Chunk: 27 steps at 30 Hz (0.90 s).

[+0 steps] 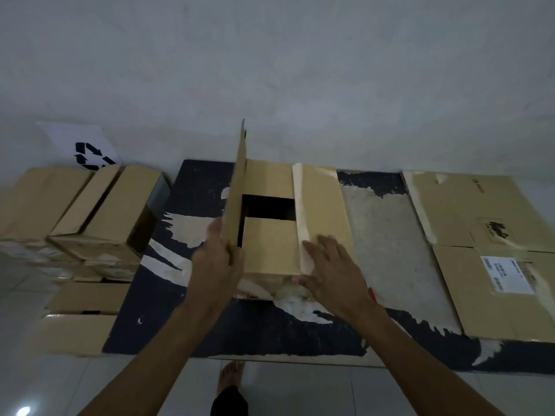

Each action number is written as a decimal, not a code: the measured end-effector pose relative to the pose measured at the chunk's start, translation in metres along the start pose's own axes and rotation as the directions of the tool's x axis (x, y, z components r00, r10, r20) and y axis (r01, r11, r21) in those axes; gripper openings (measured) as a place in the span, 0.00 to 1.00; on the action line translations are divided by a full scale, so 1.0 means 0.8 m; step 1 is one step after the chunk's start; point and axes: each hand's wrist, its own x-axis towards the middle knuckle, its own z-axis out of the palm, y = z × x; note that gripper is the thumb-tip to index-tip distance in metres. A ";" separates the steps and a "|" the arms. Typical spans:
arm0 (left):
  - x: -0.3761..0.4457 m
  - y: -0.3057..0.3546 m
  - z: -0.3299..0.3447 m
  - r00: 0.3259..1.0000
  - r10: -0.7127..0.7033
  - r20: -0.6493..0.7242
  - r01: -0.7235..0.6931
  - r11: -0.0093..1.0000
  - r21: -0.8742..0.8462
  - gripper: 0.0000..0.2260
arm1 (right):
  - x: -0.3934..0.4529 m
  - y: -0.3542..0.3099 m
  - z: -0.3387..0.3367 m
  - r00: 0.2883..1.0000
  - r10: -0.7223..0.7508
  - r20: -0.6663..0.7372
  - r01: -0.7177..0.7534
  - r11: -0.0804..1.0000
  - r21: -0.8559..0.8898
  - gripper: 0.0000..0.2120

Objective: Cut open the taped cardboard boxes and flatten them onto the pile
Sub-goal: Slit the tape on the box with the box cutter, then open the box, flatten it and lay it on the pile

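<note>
The cardboard box [270,235] is seen in the middle of a dark, worn table [240,325], close to the near edge and just in front of the person. Its top is partly open: the left flap [237,187] is raised nearly upright, while the right flap [324,211], edged with a strip of pale tape [301,211], is laid flat. Between the two inner flaps a dark rectangular gap is shown.

The upright flap is gripped near its lower end by the left hand [214,262], with the fingers curled round the edge of the card. The right hand [333,271] is pressed on the near right corner of the box, its fingers spread and fairly straight across the taped flap and nothing held in them.

At the right end of the table, flattened boxes [486,265] are laid as a pile; a white shipping label [507,274] is stuck on the top sheet. Between this pile and the box a bare grey patch of the tabletop is exposed. To the left of the table, several closed boxes [90,211] are stacked, and a white sheet printed with a black recycling symbol [90,156] is propped against the wall behind them. A bare foot [229,375] is visible on the tiled floor below the table edge.
</note>
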 end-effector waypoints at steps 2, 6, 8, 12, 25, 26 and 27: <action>0.002 -0.008 -0.007 0.973 -0.159 -0.168 0.135 0.980 -0.147 0.20 | 0.000 -0.003 -0.001 0.999 -0.035 -0.005 0.035 0.999 0.037 0.37; -0.009 -0.048 0.003 0.783 -0.584 -0.213 0.423 0.752 -0.505 0.22 | 0.010 -0.001 -0.022 0.998 -0.007 -0.062 0.020 0.976 0.216 0.22; -0.004 -0.072 0.007 0.698 -0.706 -0.119 0.486 0.589 -0.645 0.21 | 0.015 0.000 -0.027 0.997 -0.079 -0.002 0.079 0.996 0.051 0.25; 0.009 -0.086 0.016 0.446 -0.885 0.134 0.609 0.190 -0.770 0.15 | 0.028 -0.008 -0.022 0.964 -0.075 0.256 0.101 0.991 -0.086 0.36; 0.045 -0.017 0.032 0.983 0.089 0.159 -0.123 0.968 0.218 0.26 | 0.032 0.014 -0.105 0.880 0.244 -0.407 -0.042 0.895 0.445 0.10; 0.047 -0.006 0.038 0.952 0.075 0.298 -0.139 0.970 0.198 0.28 | 0.021 0.024 -0.102 0.842 0.331 -0.426 -0.085 0.861 0.501 0.09; 0.051 0.002 0.044 0.901 0.028 0.432 -0.143 0.961 0.236 0.32 | 0.010 0.035 -0.093 0.811 0.406 -0.421 -0.123 0.822 0.556 0.11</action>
